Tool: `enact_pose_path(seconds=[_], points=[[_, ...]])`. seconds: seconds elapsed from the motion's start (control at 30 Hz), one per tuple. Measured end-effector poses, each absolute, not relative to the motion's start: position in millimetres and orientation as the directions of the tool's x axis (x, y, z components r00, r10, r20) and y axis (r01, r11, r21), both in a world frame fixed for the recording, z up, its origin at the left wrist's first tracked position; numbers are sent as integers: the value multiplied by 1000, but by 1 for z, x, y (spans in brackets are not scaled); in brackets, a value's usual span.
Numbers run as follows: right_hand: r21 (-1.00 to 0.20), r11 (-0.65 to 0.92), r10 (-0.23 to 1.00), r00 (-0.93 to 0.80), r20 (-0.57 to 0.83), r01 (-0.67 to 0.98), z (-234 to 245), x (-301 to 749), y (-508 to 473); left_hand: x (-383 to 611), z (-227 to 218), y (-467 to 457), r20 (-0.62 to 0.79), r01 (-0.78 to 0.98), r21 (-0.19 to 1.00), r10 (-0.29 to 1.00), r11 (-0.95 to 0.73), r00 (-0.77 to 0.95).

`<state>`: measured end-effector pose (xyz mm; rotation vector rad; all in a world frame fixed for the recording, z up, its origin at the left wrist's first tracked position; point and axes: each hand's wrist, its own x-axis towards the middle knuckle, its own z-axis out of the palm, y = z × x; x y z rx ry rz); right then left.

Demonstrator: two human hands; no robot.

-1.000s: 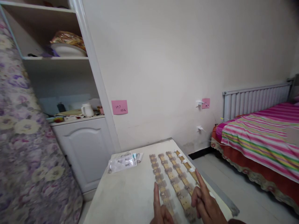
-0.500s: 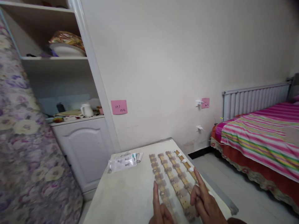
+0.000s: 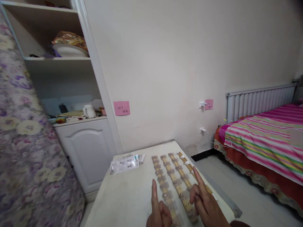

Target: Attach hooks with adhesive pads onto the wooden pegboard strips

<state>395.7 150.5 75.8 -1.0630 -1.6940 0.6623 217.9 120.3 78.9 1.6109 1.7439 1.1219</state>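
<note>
Several long rows of small tan pieces point(image 3: 174, 181) with clear tabs lie side by side on a white table point(image 3: 127, 198). My left hand point(image 3: 158, 214) is at the near end of the left row, index finger pointing up along it, the other fingers curled with nothing in them. My right hand point(image 3: 204, 205) rests over the near end of the right rows, index finger stretched forward, the other fingers bent, holding nothing. Small white tags point(image 3: 187, 163) sit on the rightmost row.
Clear plastic packets point(image 3: 124, 164) lie at the table's far left. A white cabinet point(image 3: 85, 148) with a mug point(image 3: 89, 111) stands left, flowered cloth point(image 3: 26, 151) beside it. A striped bed point(image 3: 265, 138), a radiator point(image 3: 258, 101) and wall sockets point(image 3: 202, 130) are right.
Both hands have shifted a little to the left and farther along the rows, fingers still pointing. The rows and packets have not moved.
</note>
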Motion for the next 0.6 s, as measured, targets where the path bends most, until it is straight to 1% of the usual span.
enact_pose_path(seconds=[0.17, 0.3, 0.47, 0.6], points=[[-798, 487, 870, -120, 478, 355, 79, 395, 149, 220, 83, 117, 183, 531, 844, 970, -72, -158], [-803, 476, 877, -126, 464, 358, 80, 395, 148, 220, 85, 116, 192, 502, 860, 970, -93, -149], [-802, 476, 878, -132, 461, 360, 78, 395, 147, 219, 81, 117, 184, 528, 846, 970, -76, -156], [-792, 502, 864, -157, 478, 349, 65, 396, 152, 218, 78, 117, 156, 541, 840, 975, -46, -159]])
